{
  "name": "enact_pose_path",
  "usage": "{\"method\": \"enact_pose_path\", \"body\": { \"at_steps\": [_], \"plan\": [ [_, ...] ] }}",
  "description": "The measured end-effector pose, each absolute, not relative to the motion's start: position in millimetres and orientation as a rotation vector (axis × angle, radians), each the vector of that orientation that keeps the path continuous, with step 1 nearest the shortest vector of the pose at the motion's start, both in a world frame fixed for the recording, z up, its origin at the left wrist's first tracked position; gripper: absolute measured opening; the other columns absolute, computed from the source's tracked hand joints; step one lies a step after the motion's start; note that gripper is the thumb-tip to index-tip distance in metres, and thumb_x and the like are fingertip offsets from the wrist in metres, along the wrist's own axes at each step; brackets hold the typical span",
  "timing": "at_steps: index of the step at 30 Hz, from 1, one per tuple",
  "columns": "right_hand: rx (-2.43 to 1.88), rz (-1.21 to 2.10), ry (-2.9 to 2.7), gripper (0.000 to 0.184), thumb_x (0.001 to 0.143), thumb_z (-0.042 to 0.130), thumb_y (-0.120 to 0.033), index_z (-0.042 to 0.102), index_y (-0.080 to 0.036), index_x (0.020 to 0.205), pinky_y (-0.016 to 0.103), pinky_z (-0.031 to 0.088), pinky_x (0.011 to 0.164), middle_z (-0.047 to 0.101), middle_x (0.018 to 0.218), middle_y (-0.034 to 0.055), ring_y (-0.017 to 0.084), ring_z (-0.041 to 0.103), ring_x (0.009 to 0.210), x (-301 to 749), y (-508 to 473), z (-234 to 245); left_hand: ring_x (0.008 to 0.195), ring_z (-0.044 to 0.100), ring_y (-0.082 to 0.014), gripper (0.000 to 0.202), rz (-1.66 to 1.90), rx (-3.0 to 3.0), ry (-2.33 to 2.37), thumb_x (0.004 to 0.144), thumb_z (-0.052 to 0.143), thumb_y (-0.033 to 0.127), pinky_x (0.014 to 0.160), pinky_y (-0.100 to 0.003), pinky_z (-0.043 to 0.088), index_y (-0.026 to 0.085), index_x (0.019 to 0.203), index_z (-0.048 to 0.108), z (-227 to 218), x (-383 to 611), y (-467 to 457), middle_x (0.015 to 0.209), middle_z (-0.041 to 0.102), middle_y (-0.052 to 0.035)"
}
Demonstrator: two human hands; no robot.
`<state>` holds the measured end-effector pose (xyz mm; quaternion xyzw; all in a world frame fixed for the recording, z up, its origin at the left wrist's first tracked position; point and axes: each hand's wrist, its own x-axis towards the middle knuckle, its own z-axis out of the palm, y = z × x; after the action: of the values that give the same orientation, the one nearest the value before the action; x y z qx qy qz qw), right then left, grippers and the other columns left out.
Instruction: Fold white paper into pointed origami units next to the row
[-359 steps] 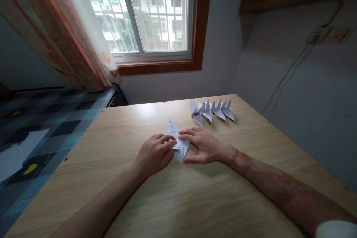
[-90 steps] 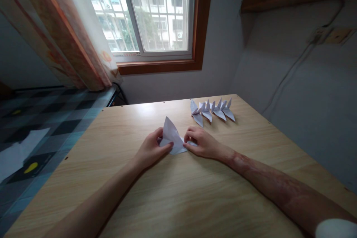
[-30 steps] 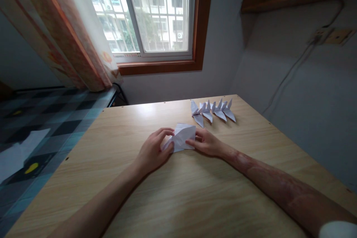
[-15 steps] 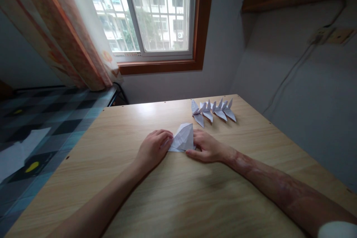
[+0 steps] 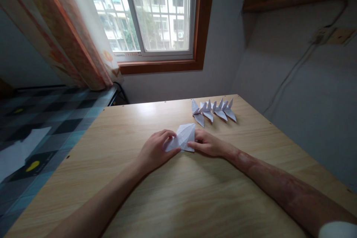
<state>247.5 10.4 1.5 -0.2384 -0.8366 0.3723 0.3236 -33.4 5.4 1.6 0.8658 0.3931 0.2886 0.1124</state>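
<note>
A partly folded sheet of white paper point(image 5: 186, 136) with visible creases lies on the wooden table between my hands. My left hand point(image 5: 159, 145) grips its left side, the thumb along the near edge and the fingers curled over the top. At the right edge, my right hand point(image 5: 205, 142) pinches the paper, thumb in front and the other fingers partly hidden behind it. Just beyond my right hand stands a row of several white origami cranes point(image 5: 213, 111) with pointed wings and necks.
The light wooden table point(image 5: 173, 193) reaches toward the window wall. To the left is a bed with a checked cover point(image 5: 72, 119), with loose white paper sheets point(image 5: 19, 152) on it. A cable point(image 5: 290, 74) hangs down the right wall from a socket.
The raised paper flap has been opened out flatter and wider. My left thumb has come forward onto the near edge, and my right thumb has moved up onto the paper's face.
</note>
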Motion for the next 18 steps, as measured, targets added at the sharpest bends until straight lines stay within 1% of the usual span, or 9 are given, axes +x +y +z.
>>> {"method": "enact_pose_path", "body": {
  "at_steps": [3, 5, 7, 8, 12, 15, 18],
  "plan": [
    [-0.613, 1.039, -2.182, 0.04, 0.11, 0.062, -0.049, 0.076, -0.016, 0.094, 0.034, 0.054, 0.09, 0.074, 0.102, 0.0078, 0.022, 0.066, 0.093, 248.1, 11.9, 0.5, 0.102, 0.076, -0.0284, 0.037, 0.864, 2.493, 1.133, 0.089, 0.088, 0.043, 0.093, -0.041, 0.061, 0.025, 0.116, 0.071, -0.1, -35.2, 7.0, 0.112, 0.079, -0.007],
    [-0.595, 1.059, -2.188, 0.037, 0.108, 0.065, -0.05, 0.077, -0.016, 0.1, 0.034, 0.055, 0.091, 0.075, 0.107, 0.0085, 0.023, 0.068, 0.097, 248.3, 11.8, 2.1, 0.101, 0.076, -0.0265, 0.037, 0.878, 2.426, 1.105, 0.089, 0.087, 0.045, 0.09, -0.039, 0.063, 0.026, 0.117, 0.071, -1.2, -36.0, 7.3, 0.112, 0.078, -0.0067],
    [-0.565, 1.051, -2.208, 0.035, 0.107, 0.067, -0.049, 0.078, -0.017, 0.109, 0.036, 0.054, 0.098, 0.076, 0.118, 0.0101, 0.026, 0.069, 0.107, 248.3, 10.7, 5.1, 0.1, 0.076, -0.0241, 0.037, 0.886, 2.334, 1.071, 0.091, 0.086, 0.046, 0.086, -0.035, 0.064, 0.025, 0.117, 0.071, -2.8, -36.1, 7.3, 0.114, 0.076, -0.0063],
    [-0.551, 1.025, -2.227, 0.034, 0.107, 0.066, -0.049, 0.079, -0.017, 0.111, 0.037, 0.054, 0.101, 0.076, 0.121, 0.0104, 0.027, 0.069, 0.111, 248.3, 9.9, 6.8, 0.099, 0.076, -0.023, 0.037, 0.887, 2.294, 1.057, 0.091, 0.086, 0.046, 0.084, -0.033, 0.065, 0.025, 0.117, 0.071, -3.6, -36.0, 7.3, 0.115, 0.074, -0.0062],
    [-0.532, 0.82, -2.354, 0.028, 0.106, 0.067, -0.045, 0.08, -0.02, 0.105, 0.044, 0.049, 0.114, 0.076, 0.124, 0.0107, 0.03, 0.067, 0.121, 247.5, 6.4, 10.7, 0.097, 0.076, -0.0209, 0.037, 0.883, 2.243, 1.025, 0.091, 0.087, 0.046, 0.083, -0.032, 0.066, 0.025, 0.117, 0.071, -5.1, -34.9, 7.4, 0.116, 0.072, -0.0057],
    [-0.51, 0.694, -2.436, 0.024, 0.104, 0.07, -0.043, 0.079, -0.021, 0.109, 0.047, 0.046, 0.119, 0.078, 0.127, 0.011, 0.032, 0.065, 0.127, 245.9, 4.2, 10.6, 0.095, 0.075, -0.0205, 0.037, 0.896, 2.259, 1.018, 0.09, 0.087, 0.044, 0.081, -0.031, 0.064, 0.025, 0.118, 0.071, -3.1, -34.0, 7.4, 0.115, 0.072, -0.0057],
    [-0.494, 0.63, -2.484, 0.029, 0.101, 0.073, -0.045, 0.078, -0.021, 0.118, 0.049, 0.044, 0.121, 0.078, 0.13, 0.0116, 0.034, 0.063, 0.13, 245.5, 2.1, 10.3, 0.09, 0.072, -0.0196, 0.037, 0.9, 2.265, 1.013, 0.089, 0.088, 0.041, 0.079, -0.03, 0.062, 0.024, 0.118, 0.072, -0.8, -34.0, 7.5, 0.113, 0.071, -0.0055]
  ]
}}
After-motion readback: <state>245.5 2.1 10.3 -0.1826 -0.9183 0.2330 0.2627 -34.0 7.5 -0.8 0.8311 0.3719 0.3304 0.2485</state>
